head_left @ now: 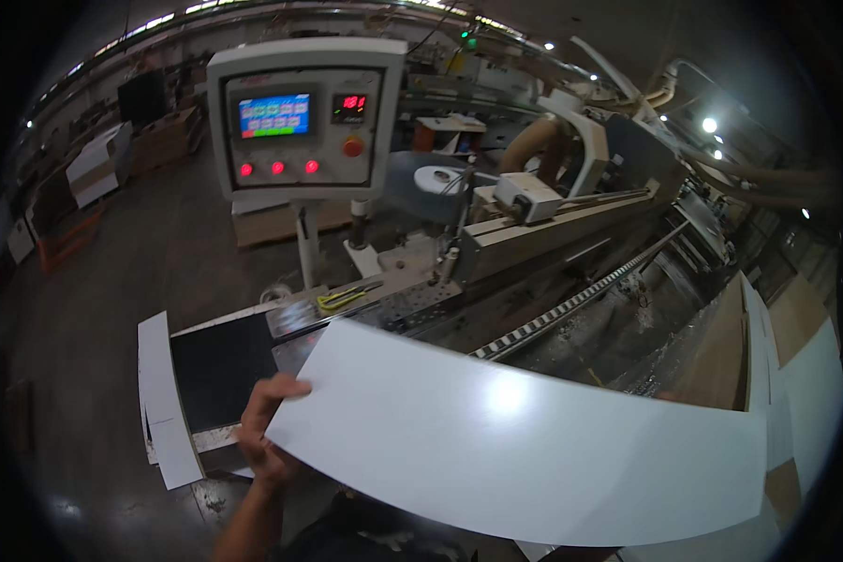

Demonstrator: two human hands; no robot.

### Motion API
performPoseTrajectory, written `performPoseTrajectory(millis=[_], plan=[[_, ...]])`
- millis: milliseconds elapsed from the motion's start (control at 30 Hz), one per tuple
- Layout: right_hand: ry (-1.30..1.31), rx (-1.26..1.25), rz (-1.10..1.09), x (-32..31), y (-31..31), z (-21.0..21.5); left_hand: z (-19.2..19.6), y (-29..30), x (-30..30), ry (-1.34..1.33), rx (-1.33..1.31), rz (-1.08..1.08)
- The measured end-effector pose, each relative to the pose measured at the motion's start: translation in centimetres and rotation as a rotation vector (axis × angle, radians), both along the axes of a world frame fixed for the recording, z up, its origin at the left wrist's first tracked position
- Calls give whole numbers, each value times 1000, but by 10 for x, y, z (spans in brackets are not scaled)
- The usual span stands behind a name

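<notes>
A long, glossy white panel [534, 440] slants across the front of the view, lifted in front of my body. My left hand [272, 426] grips its left end, with the thumb and fingers wrapped round the edge. At the panel's far edge, toward the right, a small bit of my right hand [665, 396] shows; the panel hides the rest of it. Beyond the left end lies the machine's metal bed [398, 290], where a yellow-green utility knife [341, 298] rests.
A control box [306, 169] with a lit screen and red buttons stands on a post ahead. The machine's roller track [590, 290] runs away to the right. White strips [167, 412] lie beside a black surface [223, 370] at left; stacked boards [787, 356] stand at right.
</notes>
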State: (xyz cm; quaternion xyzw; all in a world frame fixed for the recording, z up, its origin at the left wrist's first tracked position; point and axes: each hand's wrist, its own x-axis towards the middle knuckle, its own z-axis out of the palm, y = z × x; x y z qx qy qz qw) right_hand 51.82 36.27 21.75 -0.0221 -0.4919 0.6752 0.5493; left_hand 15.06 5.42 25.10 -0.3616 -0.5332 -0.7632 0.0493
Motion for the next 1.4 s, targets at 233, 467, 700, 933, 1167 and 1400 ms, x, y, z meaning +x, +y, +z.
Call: performPoseTrajectory(millis=[233,467,700,933,1167,1400], plan=[[-260,-525,467,-156,-75,-146,-138,-116,-17,-812,36,16],[-452,-852,742,-311,-93,-192,-267,-180,-77,-898,-100,110],[-635,-834,644,-406,-95,-220,-289,-174,-130,-866,-241,190],[-1238,96,203,-447,-80,-265,-278,-140,-159,-668,-377,225],[-1011,398,149,-444,-56,-283,-288,-132,-151,-477,-859,442],[-977,446,141,-437,18,-266,-253,-45,-145,-18,-1083,503]])
